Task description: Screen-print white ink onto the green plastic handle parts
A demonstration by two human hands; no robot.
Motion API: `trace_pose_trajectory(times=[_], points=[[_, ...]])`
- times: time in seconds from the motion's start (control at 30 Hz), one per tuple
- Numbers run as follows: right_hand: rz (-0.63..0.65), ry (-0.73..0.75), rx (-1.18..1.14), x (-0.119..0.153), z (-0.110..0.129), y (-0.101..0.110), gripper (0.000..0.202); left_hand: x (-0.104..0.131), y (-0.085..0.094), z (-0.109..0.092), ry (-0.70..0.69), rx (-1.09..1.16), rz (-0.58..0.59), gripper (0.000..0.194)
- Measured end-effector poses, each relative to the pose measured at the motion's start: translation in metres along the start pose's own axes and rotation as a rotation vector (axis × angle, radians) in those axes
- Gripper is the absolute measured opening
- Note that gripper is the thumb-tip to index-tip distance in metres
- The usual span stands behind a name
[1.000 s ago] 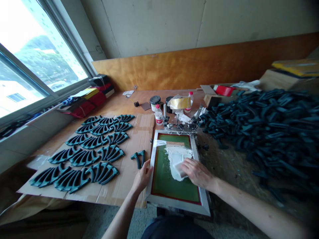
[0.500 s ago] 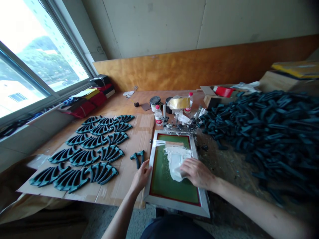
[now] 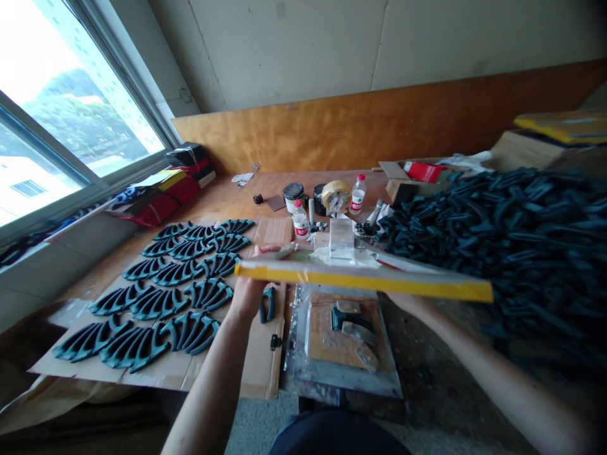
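A screen-printing frame (image 3: 365,279) is raised at its near side, showing its yellow-edged front rail almost edge-on. My left hand (image 3: 252,292) is closed around its left side. My right hand is hidden behind the frame's right part; only the wrist (image 3: 401,299) shows below the rail. On the screen's upper face, amid white ink, stands a squeegee (image 3: 342,237). Beneath the raised frame, a dark teal curved plastic part (image 3: 353,323) lies in a wooden jig (image 3: 320,335) on a metal base plate (image 3: 341,380).
Rows of similar teal parts (image 3: 152,341) lie on a cardboard sheet (image 3: 256,373) at left. A large heap of dark parts (image 3: 512,234) fills the right. Bottles (image 3: 358,194), a tape roll (image 3: 336,196) and an ink tub (image 3: 294,196) stand behind the frame.
The frame has swung up from lying flat over the jig, uncovering the part beneath. My left hand has risen with it. My right hand has gone from the white ink area to behind the frame.
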State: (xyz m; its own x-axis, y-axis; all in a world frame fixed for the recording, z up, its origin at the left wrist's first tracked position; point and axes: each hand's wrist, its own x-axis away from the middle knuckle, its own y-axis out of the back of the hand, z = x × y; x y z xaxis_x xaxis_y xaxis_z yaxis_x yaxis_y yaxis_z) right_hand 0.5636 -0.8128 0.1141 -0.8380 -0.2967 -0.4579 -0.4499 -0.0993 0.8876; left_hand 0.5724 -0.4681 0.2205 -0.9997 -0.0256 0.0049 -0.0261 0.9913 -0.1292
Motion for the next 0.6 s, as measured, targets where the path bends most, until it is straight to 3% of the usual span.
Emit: trace_pose_trajectory(times=[0.13,0.23,0.3,0.37,0.43,0.5,0.53,0.6], points=[[0.264,-0.041,-0.183,0.043,0.049,-0.032,0.025,-0.025,-0.017,-0.013,-0.096,0.076,-0.02,0.048],[0.459,-0.207,-0.285,0.05,0.077,-0.034,0.016,-0.006,-0.028,0.01,-0.077,0.108,-0.165,0.049],[0.448,-0.312,-0.337,0.05,0.096,-0.024,0.014,0.027,-0.038,0.043,0.157,0.072,-0.112,0.057],[0.321,-0.344,-0.359,0.049,0.12,-0.011,0.013,0.066,-0.049,0.083,0.557,0.018,0.13,0.067],[0.206,-0.197,-0.404,0.049,0.141,-0.002,0.011,0.098,-0.057,0.117,0.718,0.117,0.164,0.067],[0.188,0.05,-0.509,0.052,0.14,0.001,0.011,0.112,-0.056,0.139,0.722,0.199,0.06,0.062],[0.205,0.126,-0.554,0.055,0.127,0.0,0.016,0.111,-0.05,0.147,0.695,0.192,0.003,0.06],[0.237,0.065,-0.58,0.066,0.074,-0.004,0.028,0.095,-0.025,0.156,0.637,0.075,-0.074,0.06]])
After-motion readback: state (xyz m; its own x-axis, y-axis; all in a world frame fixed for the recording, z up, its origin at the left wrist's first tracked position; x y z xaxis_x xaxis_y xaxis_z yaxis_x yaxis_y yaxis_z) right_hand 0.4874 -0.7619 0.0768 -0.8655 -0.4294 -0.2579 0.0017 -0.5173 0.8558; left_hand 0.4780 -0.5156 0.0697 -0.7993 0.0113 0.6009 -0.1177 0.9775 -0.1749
